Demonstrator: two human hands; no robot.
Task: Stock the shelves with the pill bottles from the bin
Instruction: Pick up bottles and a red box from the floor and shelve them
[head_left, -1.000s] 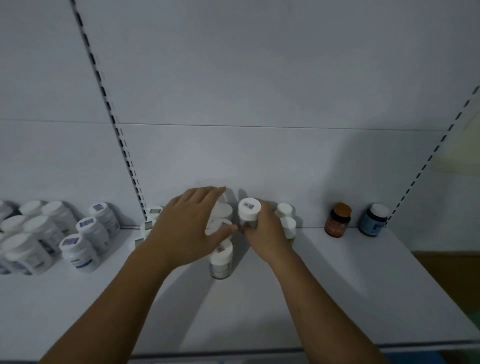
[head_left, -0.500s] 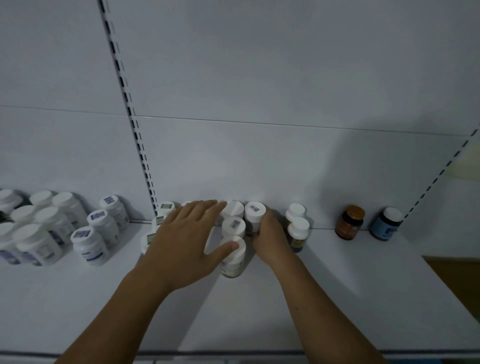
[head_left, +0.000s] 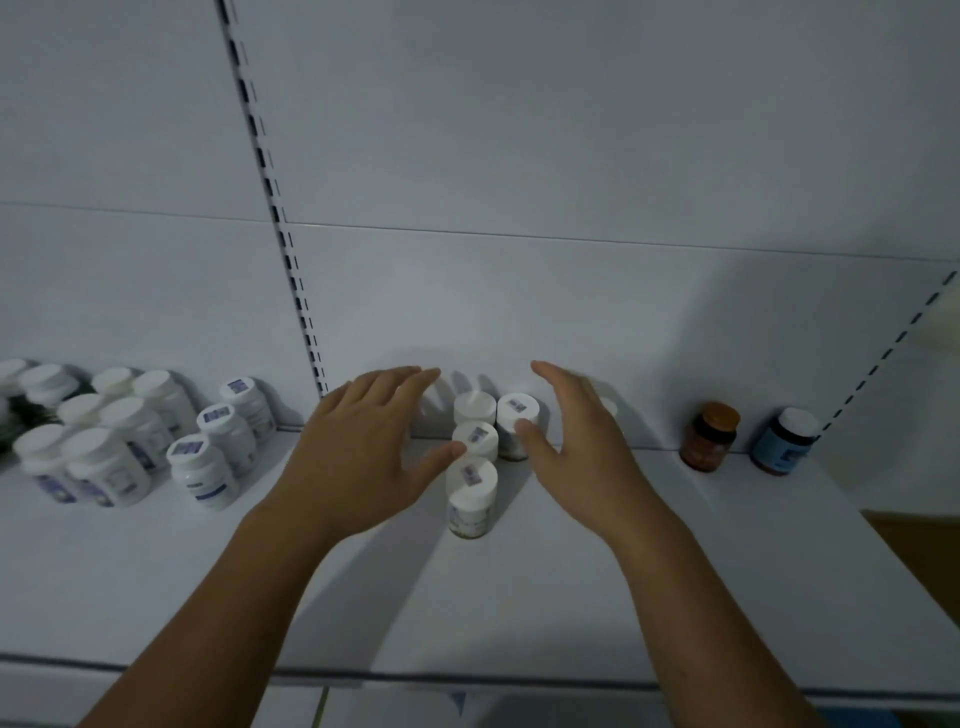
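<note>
- Pill bottles, small, clear-bodied, with white screw caps (head_left: 471, 499): 4 are standing upright in a tight cluster at mid-shelf, between the 2 hands. 3 are forming a file running from front to back, and the 4th is sitting just right of the rearmost. 3 caps are carrying small printed stickers.
- Left hand (head_left: 358, 457): it is hovering palm down just left of the cluster, with fingers straight, spread and holding nothing. The thumb tip is reaching the middle bottle's cap; contact cannot be told.
- Right hand (head_left: 576, 447): it is hovering just right of the cluster, with fingers straight, wide and holding nothing. The thumb tip is lying at the cap of the 4th bottle.
- White flat shelf board (head_left: 519, 597): it is bearing every bottle listed.
- Larger white plastic bottles with white caps (head_left: 130, 447): these are standing grouped on the left part of the shelf, well apart from the cluster.
- Amber bottle with brown cap (head_left: 709, 436) and dark bottle with blue label and white cap (head_left: 785, 441): both are standing near each other at the back right.
- White back panel (head_left: 519, 156) with black-slotted upright strip (head_left: 280, 234): it is rising behind the shelf.
</note>
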